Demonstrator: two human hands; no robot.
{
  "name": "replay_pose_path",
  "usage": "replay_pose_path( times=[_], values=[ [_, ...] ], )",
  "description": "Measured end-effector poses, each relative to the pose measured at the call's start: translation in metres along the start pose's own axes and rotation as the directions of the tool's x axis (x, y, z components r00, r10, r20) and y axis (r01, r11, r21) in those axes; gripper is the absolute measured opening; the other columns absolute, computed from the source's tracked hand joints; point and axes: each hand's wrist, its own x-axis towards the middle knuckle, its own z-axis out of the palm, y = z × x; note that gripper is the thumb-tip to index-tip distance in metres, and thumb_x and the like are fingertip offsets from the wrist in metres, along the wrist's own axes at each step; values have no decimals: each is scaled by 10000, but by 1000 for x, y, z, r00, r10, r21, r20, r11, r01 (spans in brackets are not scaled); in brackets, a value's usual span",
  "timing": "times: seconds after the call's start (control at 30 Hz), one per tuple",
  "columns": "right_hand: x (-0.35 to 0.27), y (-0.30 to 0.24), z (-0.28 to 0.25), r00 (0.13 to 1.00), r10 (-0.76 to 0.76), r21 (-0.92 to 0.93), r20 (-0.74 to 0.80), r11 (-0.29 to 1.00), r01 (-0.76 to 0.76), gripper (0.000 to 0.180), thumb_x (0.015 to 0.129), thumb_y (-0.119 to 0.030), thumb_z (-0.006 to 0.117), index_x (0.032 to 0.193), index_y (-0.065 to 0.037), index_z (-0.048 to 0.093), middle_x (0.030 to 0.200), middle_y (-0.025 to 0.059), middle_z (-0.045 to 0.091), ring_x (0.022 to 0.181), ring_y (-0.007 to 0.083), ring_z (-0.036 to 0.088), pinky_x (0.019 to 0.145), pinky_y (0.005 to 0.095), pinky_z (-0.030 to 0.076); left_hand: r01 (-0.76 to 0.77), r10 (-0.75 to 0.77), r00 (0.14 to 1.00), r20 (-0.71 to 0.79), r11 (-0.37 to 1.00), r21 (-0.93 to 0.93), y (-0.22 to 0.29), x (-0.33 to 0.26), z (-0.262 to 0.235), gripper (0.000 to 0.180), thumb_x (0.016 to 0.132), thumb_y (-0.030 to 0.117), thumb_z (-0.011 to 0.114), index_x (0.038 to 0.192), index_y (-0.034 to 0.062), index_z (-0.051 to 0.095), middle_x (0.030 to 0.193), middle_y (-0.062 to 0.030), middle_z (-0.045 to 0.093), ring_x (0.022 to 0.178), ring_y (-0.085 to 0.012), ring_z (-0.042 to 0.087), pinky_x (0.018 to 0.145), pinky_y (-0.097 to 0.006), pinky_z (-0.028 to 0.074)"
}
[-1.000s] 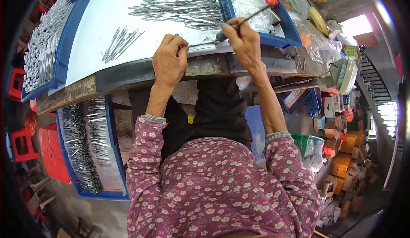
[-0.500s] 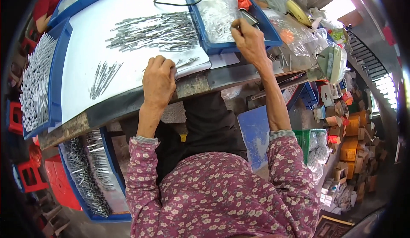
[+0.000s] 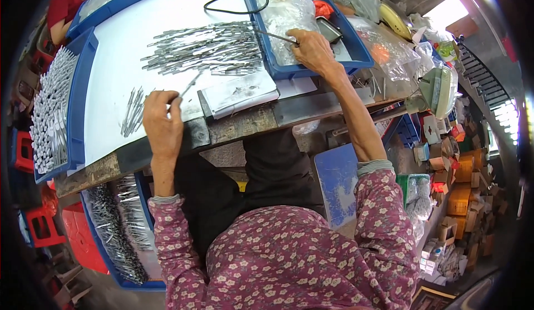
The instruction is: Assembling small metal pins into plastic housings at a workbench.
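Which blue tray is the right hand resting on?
The blue tray at top right holding clear plastic bags; right hand lies on its near rim. The left-edge tray holds grey rods.

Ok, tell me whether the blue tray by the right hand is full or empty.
Partly filled: the blue tray holds clear plastic bags and a dark flat object; the right hand rests over it.

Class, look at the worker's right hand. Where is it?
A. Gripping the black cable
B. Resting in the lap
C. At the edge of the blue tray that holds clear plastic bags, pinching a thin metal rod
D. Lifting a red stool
C: the right hand sits on the blue tray rim, a thin metal rod sticking out from its fingers towards the heap of rods.
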Motion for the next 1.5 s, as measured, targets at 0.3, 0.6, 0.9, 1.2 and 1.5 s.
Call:
replay_pose_path(
  times=[0.3,0.6,0.9,1.2,1.5],
  values=[
    [10,10,17,998,-56,-54,-28,997,54,152,764,-161,596,793,-13,603,715,200,601,695,369,589,617,429,442,127,-102,990,-96,944,306,-55,-8,-32,69,752,53,570,801,10,594,797,-120,567,806,-301,534,717,-375,428],
    [14,2,17,999,-33,-97,36,995,36,136,744,-143,597,774,-12,576,716,199,593,691,363,585,601,426,436,202,-172,979,-106,849,489,-82,-19,-34,76,752,68,568,805,23,600,808,-115,553,819,-303,519,712,-391,432],
    [-1,-4,1,990,-55,-26,-131,998,52,141,710,-103,613,766,1,535,685,184,573,639,342,577,582,399,441,53,-35,998,-56,924,379,-68,-1,-15,72,771,37,559,832,21,593,814,-122,564,800,-299,534,710,-373,434],
    [-11,-23,-15,921,185,447,-343,895,-13,70,785,-48,593,795,-6,539,624,-4,483,572,43,442,502,204,372,-84,95,946,311,995,-50,-27,68,65,110,755,4,590,862,22,606,816,-128,570,778,-288,561,707,-362,447],
    [-29,-70,-34,923,380,870,58,435,-233,168,760,-36,649,909,7,585,636,14,553,522,57,478,459,178,351,-191,129,859,496,979,76,-32,79,93,207,689,-62,626,876,16,583,845,-110,521,840,-272,539,749,-375,444]
  ],
)
